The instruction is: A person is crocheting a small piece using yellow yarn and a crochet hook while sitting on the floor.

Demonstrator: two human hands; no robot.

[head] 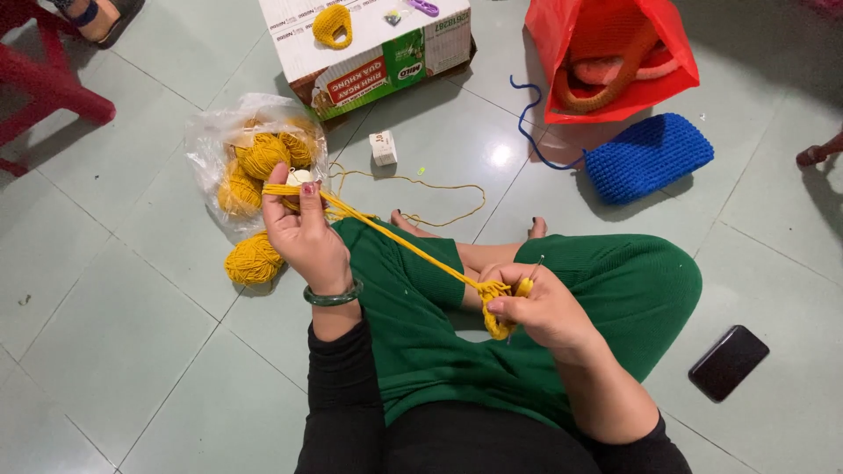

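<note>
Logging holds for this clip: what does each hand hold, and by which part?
The left hand pinches the taut yellow yarn strand near its far end. The right hand holds a small yellow crochet piece and a thin metal hook by its shaft.

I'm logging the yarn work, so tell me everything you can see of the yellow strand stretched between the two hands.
The yellow strand looks like several plies of mustard yarn, pulled taut and slanting from upper left to lower right over the green trousers. Its upper end is wrapped over the left hand; its lower end meets a small crocheted piece pinched in the right hand, beside a thin metal hook.
</note>
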